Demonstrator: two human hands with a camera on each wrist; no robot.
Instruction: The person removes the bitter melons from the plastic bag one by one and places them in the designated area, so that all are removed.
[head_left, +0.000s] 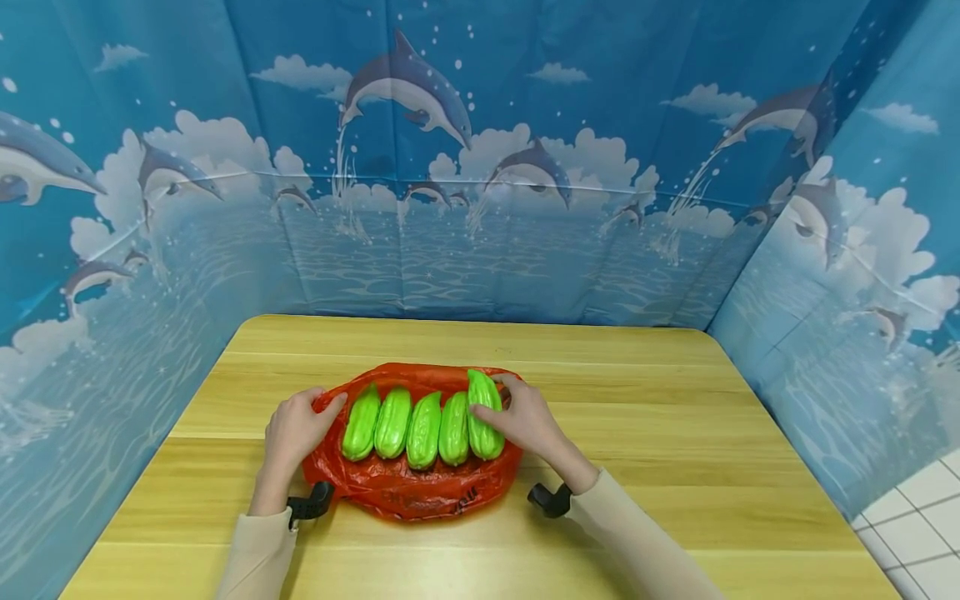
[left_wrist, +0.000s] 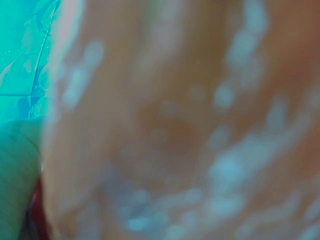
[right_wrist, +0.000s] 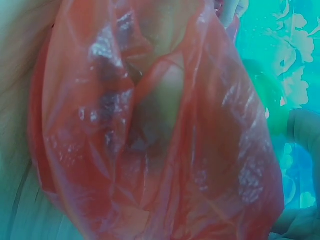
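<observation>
Handling the rightmost green gourd (head_left: 484,392) in the red bag (head_left: 405,492), lower centre of the head view, seems my step: right hand (head_left: 531,421) fingers half-closed round it, left hand (head_left: 294,429) pinching the bag's edge. Left wrist gives me blur; right wrist, crumpled bag. Next calls for holding that edge wide.
</observation>
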